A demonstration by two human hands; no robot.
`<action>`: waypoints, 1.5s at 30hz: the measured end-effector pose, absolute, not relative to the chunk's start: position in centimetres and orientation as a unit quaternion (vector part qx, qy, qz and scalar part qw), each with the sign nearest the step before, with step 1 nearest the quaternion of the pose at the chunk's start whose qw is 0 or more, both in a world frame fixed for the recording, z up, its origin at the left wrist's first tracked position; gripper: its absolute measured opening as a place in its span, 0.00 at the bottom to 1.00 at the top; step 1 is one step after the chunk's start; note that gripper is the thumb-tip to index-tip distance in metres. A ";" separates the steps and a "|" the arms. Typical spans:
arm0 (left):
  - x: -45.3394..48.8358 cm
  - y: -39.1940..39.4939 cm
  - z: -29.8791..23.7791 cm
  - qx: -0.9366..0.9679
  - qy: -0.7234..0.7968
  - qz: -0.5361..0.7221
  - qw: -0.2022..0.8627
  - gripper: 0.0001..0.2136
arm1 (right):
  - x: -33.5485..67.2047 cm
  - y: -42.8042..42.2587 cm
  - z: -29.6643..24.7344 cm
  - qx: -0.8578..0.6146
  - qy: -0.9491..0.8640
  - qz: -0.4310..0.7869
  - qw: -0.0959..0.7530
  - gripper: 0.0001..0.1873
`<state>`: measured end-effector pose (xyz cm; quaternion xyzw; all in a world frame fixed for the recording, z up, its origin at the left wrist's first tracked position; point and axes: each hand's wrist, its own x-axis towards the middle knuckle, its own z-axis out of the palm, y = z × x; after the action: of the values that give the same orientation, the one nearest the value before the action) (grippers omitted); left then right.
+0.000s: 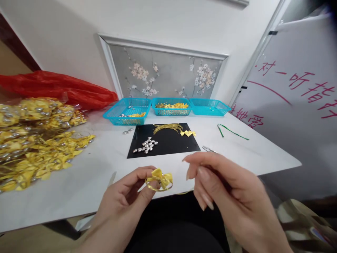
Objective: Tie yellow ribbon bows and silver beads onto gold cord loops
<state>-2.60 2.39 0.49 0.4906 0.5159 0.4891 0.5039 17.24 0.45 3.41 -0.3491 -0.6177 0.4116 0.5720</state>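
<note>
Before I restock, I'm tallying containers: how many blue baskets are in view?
3: the left basket, middle basket and right basket, in a row at the back of the table.

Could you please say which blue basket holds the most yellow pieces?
The middle basket: yellow pieces span it; the left basket has a patch, the right basket none.

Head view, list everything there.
Table: one, white, centre.
Mat: one, black, on table.
Beads: many, silver, on and beside mat.
Cords: several, gold, mat's back.
Bows: several, yellow, mat's right.
Baskets: three, blue, table's back.
Pieces: many, yellow, in two baskets.
Tie: one, green, table's right.
Metal tool: one, silver, beside mat.
Pile: one, yellow, table's left.
Bag: one, red, behind pile.
Panel: one, grey, behind baskets.
Whiteboard: one, white, right.
Bow loop: one, yellow-gold, lower centre.
Left hand: one, holding bow loop.
Right hand: one, lower right.
Lap: one, black-clad, bottom.
</note>
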 end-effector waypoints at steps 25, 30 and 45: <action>-2.4 1.5 -1.2 0.446 0.508 0.543 0.499 0.12 | 15.2 3.2 1.7 -0.431 -0.687 0.425 0.401 0.08; -4.6 1.9 -0.4 0.504 0.561 0.480 0.449 0.17 | 15.5 3.4 2.4 -0.438 -0.724 0.346 0.405 0.09; -3.4 3.6 2.0 0.731 0.533 0.341 0.256 0.04 | 16.4 3.4 2.1 -0.430 -0.767 0.281 0.384 0.12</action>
<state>-3.41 3.57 2.02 0.7306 0.5331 0.3414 0.2560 16.37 3.45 2.07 -0.4298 -0.7672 0.2814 0.3841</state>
